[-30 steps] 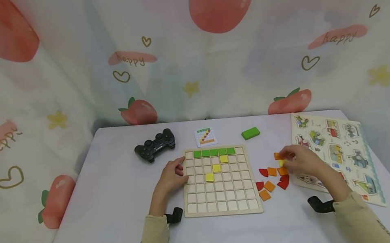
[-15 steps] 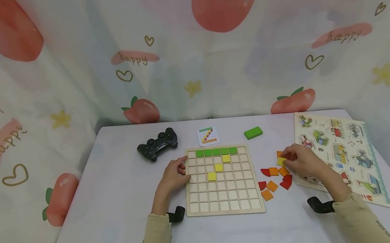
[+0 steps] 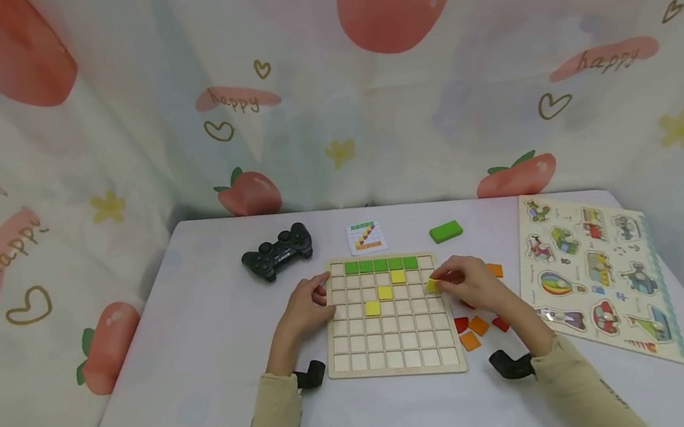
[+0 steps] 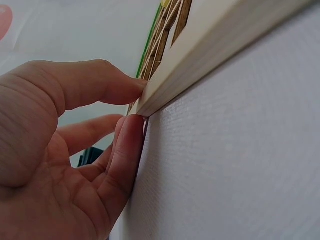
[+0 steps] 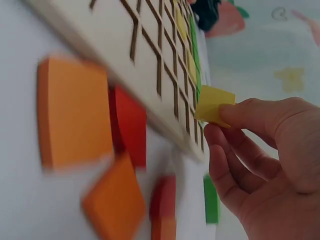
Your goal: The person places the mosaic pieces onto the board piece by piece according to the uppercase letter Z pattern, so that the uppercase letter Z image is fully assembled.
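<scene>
A light wooden grid board lies mid-table, with a row of green square tiles near its far edge. Three yellow square tiles sit in a diagonal below that row. At the board's left side my left hand pinches the edge, thumb above and fingers against the side, as the left wrist view shows. My right hand holds a yellow square tile between thumb and fingers, over the board's right edge. Orange squares and red quarter-round pieces lie right of the board, some hidden behind the right hand.
Behind the board lie a black game controller, a small pattern card and a green block. A picture puzzle board takes up the table's right side. A patterned curtain hangs behind and at the sides.
My right hand has picked a yellow tile from the loose pieces and carried it left to the grid board's right edge. My left hand stays at the board's left side.
</scene>
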`<action>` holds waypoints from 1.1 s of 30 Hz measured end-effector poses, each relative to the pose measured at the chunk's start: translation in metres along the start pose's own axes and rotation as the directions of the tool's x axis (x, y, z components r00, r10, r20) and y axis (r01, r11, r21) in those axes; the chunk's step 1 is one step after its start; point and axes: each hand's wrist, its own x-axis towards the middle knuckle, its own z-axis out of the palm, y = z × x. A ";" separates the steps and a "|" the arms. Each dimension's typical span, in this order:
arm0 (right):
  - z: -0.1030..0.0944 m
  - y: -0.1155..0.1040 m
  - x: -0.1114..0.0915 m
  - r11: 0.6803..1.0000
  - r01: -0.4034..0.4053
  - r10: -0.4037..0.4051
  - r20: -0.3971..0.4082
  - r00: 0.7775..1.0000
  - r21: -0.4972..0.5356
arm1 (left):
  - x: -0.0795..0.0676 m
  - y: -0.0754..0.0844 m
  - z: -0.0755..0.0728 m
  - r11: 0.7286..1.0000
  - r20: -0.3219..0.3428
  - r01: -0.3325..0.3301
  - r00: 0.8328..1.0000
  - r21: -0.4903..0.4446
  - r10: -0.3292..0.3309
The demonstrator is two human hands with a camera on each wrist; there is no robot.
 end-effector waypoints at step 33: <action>0.101 -0.072 0.028 0.980 0.188 -0.196 0.151 0.969 0.063 | 0.001 0.001 -0.001 1.000 -0.014 -0.021 1.000 0.007 0.021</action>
